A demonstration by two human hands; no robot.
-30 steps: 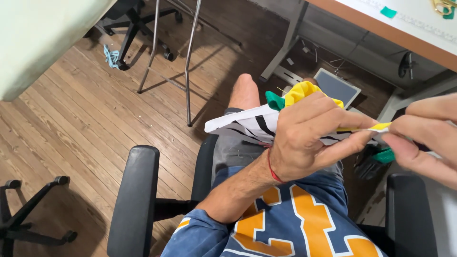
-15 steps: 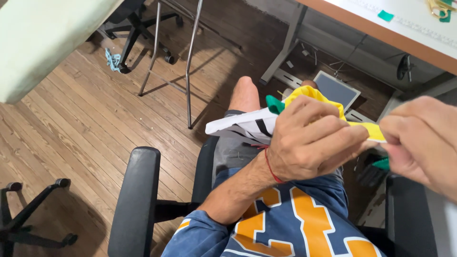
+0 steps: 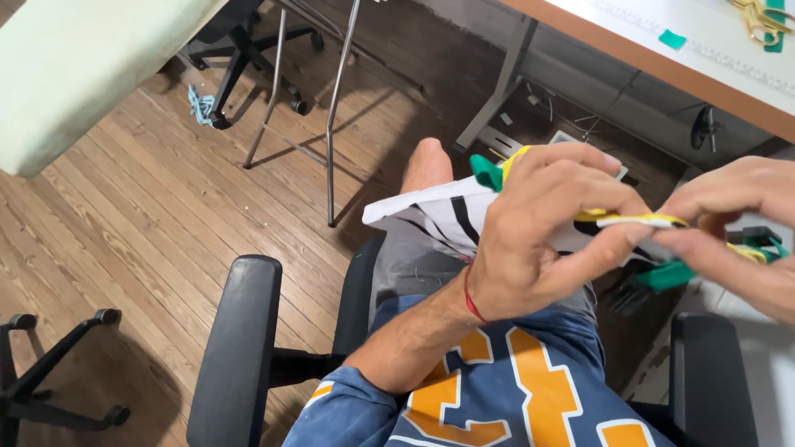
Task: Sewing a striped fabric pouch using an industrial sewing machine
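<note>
Two hands work on one striped cloth (image 3: 431, 217): left hand (image 3: 538, 236) clamps it, right hand (image 3: 733, 228) pinches its yellow edge (image 3: 633, 218).

Seated between two black armrests (image 3: 236, 348), hemmed close on either side. Overhead and ahead, blocked by desk edge (image 3: 654, 70) with its slanted grey leg (image 3: 497, 91). Leftward, passage narrowed by thin metal stand legs (image 3: 335, 124). Beyond, open wooden floor (image 3: 124, 223), bounded by chair base (image 3: 248, 58).
</note>
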